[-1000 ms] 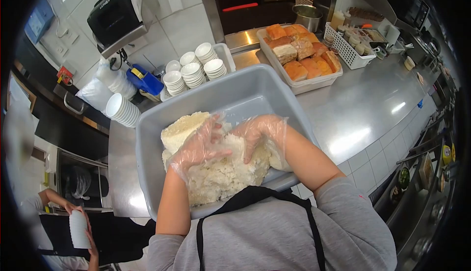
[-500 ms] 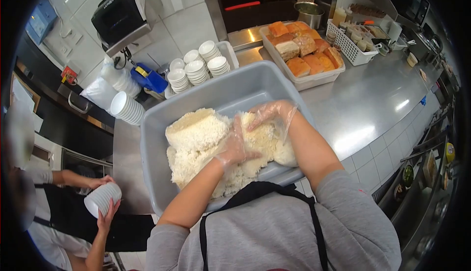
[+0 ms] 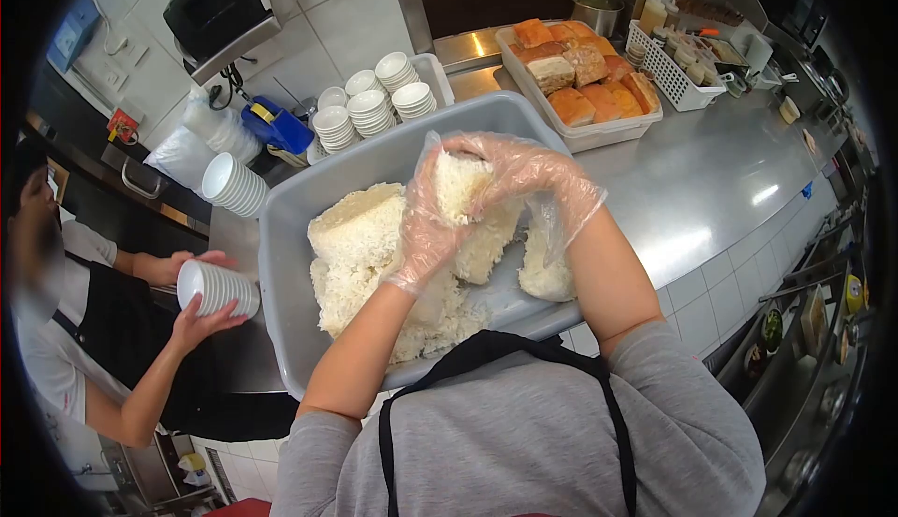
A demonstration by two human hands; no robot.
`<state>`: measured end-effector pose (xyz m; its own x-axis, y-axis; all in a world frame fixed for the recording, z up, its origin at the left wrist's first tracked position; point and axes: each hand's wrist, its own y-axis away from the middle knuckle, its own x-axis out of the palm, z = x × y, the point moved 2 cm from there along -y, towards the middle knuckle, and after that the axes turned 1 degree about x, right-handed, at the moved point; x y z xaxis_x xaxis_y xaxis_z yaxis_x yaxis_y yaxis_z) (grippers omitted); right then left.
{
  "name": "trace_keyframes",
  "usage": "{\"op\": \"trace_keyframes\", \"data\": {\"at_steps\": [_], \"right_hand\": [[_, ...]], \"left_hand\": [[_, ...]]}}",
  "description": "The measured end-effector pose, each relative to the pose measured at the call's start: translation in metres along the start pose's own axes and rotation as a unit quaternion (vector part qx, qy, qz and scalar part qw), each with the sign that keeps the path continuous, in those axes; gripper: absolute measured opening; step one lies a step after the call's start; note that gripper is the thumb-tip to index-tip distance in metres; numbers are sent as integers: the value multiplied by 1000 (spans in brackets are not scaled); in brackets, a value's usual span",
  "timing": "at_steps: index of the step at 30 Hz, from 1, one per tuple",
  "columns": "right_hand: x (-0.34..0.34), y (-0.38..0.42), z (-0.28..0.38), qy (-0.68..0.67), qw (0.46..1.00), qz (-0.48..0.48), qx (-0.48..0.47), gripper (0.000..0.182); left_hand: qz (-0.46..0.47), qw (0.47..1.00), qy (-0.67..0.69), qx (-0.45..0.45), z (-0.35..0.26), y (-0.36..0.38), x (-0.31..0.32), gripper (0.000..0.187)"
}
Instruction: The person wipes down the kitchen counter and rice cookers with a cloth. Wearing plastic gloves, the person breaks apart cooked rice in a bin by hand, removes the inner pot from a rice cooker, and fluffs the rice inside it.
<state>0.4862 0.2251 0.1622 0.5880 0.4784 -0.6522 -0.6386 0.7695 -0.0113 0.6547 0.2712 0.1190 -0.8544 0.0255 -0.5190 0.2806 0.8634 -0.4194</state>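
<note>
A large grey plastic tub (image 3: 281, 316) holds white cooked rice (image 3: 360, 236), heaped in blocks and loose crumbs on its left side. Clear plastic gloves cover both hands. Above the tub's middle, my left hand (image 3: 426, 236) curls round the left side of a clump of rice (image 3: 460, 185). My right hand (image 3: 528, 175) wraps the same clump from the top and right, its fingertips meeting the rice. Beneath the hands lies more rice, partly hidden. A smaller separate lump of rice (image 3: 547, 269) rests by the tub's right wall.
Stacked white bowls (image 3: 369, 110) stand behind the tub, with another bowl stack (image 3: 234, 185) at its left corner. A container of orange-topped bread-like pieces (image 3: 585, 77) sits at the back right on the steel counter (image 3: 683, 189). At left, a co-worker holds a bowl stack (image 3: 220, 291).
Both hands have risen from the rice with a clump between them. A gap has opened before the right-hand lump. The co-worker and their bowls have come closer to the tub.
</note>
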Motion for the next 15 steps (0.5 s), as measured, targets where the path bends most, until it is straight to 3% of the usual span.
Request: {"op": "trace_keyframes", "data": {"at_steps": [1, 4, 7, 8, 9, 10, 15], "right_hand": [[0, 0, 5, 30, 997, -47, -46, 95], [7, 1, 12, 65, 996, -57, -6, 99], [5, -1, 11, 85, 991, -93, -36, 103], [2, 0, 7, 86, 991, -95, -34, 103], [-2, 0, 0, 35, 995, -91, 6, 102], [-2, 0, -7, -17, 995, -86, 46, 102], [18, -7, -8, -37, 994, -76, 73, 98]], "left_hand": [[0, 1000, 0, 0, 1, 0, 0, 104], [-26, 1000, 13, 2, 4, 0, -2, 100], [-8, 998, 14, -57, 12, 2, -1, 98], [-30, 994, 91, -42, 20, 1, 0, 98], [-52, 984, 168, -28, 25, 0, 1, 98], [-41, 966, 241, -80, 16, -1, -3, 100], [-11, 963, 250, -100, 22, 4, -13, 101]]}}
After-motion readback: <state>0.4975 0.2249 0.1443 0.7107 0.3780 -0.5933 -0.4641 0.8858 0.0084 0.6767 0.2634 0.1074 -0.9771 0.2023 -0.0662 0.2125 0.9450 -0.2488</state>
